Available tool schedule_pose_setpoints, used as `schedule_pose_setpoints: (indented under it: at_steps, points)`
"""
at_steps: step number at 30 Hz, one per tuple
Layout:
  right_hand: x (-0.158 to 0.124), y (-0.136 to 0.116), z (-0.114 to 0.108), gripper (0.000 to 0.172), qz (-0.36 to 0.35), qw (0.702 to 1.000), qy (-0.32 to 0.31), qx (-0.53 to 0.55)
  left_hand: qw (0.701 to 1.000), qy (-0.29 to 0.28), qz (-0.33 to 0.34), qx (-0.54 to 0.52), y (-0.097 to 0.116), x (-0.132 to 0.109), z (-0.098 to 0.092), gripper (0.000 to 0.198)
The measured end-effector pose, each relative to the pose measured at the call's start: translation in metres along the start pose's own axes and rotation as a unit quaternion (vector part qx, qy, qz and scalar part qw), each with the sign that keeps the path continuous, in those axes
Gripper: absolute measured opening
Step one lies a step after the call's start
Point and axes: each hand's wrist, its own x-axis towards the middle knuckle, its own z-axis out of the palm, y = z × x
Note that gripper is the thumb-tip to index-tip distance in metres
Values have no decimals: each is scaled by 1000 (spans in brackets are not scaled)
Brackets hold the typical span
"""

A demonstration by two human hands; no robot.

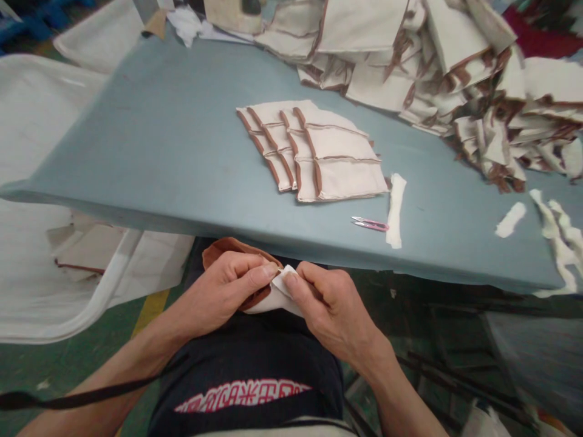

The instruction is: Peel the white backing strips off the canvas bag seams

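Observation:
A white and brown fabric piece (277, 300) is held between my hands, just off the table's front edge and above my lap. My left hand (234, 285) pinches its brown edging between thumb and forefinger. Close beside it, my right hand (328, 300) is closed on the white part, thumb pressed on top. The fingertips of both hands nearly meet. Beyond them on the table lie overlapping sewn fabric pieces (346, 145) with brown edges. Small thread snips (370, 224) with pink handles rest nearby, touching a white fabric strip (396, 212).
A blue-green covered table (182, 133) spans the view. A large heap of white and brown fabric pieces (378, 85) fills the back right. White scraps (510, 220) lie at the right. On the left stands a white plastic bin (104, 291) with fabric pieces inside.

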Motion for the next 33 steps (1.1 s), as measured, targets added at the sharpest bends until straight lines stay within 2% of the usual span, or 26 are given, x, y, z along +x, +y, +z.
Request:
schedule_pose_setpoints:
  at_steps: [8, 15, 21, 27, 33]
  points:
    - [3, 2, -1, 41, -6, 999, -52, 5, 1000, -6, -12, -14, -1, 0, -1, 47]
    - [4, -1, 0, 39, -45, 997, -23, -58, 999, 20, -33, -15, -4, -1, 1, 45]
    - [10, 6, 0, 41, -62, 996, -60, -36, 998, 32, -57, -26, -12, -1, -1, 45]
    - [10, 14, 6, 39, -134, 987, -3, -95, 995, 44, -61, -60, -12, -1, 0, 44]
    - [11, 14, 2, 40, -149, 978, -21, -145, 997, 57, -50, -15, -6, 0, 3, 47]
